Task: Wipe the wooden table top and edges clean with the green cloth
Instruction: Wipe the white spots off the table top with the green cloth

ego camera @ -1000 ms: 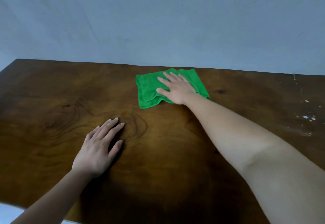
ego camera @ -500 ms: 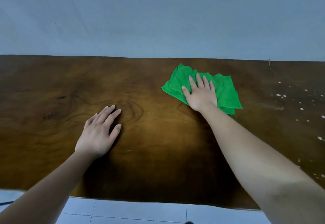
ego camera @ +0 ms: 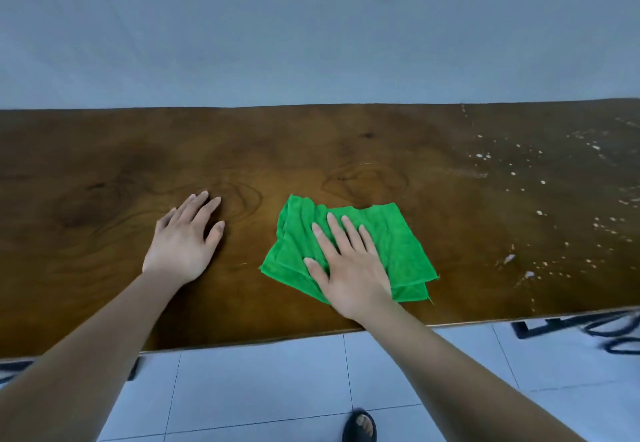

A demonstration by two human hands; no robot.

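A folded green cloth [ego camera: 391, 240] lies on the dark wooden table top [ego camera: 104, 181], a little in from the near edge. My right hand [ego camera: 346, 268] presses flat on the cloth with fingers spread, covering its near left part. My left hand [ego camera: 183, 240] rests palm down on the bare wood to the left of the cloth, holding nothing. White specks and smears [ego camera: 519, 258] dot the right part of the table.
A plain grey wall [ego camera: 311, 32] runs along the table's far edge. Below the near edge lies a white tiled floor [ego camera: 263, 379], with my sandalled foot [ego camera: 360, 424] and dark metal frame parts [ego camera: 595, 330] at the right.
My right hand has dragged the cloth from the far middle of the table toward the near edge. The left hand stayed flat in place. The view tilted down, showing the floor.
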